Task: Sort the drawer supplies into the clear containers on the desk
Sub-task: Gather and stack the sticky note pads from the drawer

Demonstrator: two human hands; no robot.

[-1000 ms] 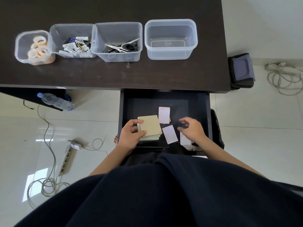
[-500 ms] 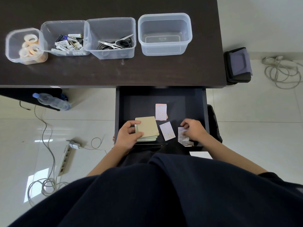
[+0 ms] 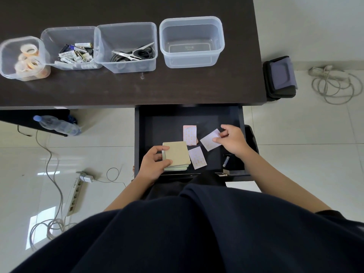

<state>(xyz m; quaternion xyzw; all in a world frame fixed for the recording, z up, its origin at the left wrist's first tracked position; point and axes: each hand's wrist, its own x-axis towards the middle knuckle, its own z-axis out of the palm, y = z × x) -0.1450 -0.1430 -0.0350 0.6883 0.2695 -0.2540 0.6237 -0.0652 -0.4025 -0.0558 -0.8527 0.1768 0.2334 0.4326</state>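
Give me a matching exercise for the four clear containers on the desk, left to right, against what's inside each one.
Containers:
1. far-left container
2. second container
3. third container
4. far-right container

Contents:
A. scissors
B. nothing
C. tape rolls
D. batteries

Pairs: 1-C, 2-D, 3-A, 4-B

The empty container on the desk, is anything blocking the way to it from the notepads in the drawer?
Nothing visible does. The empty container stands open-topped on the desk, behind the drawer, with bare desktop between. The hands already hold pads: left hand on the pad stack, right hand pinching a pale pad.
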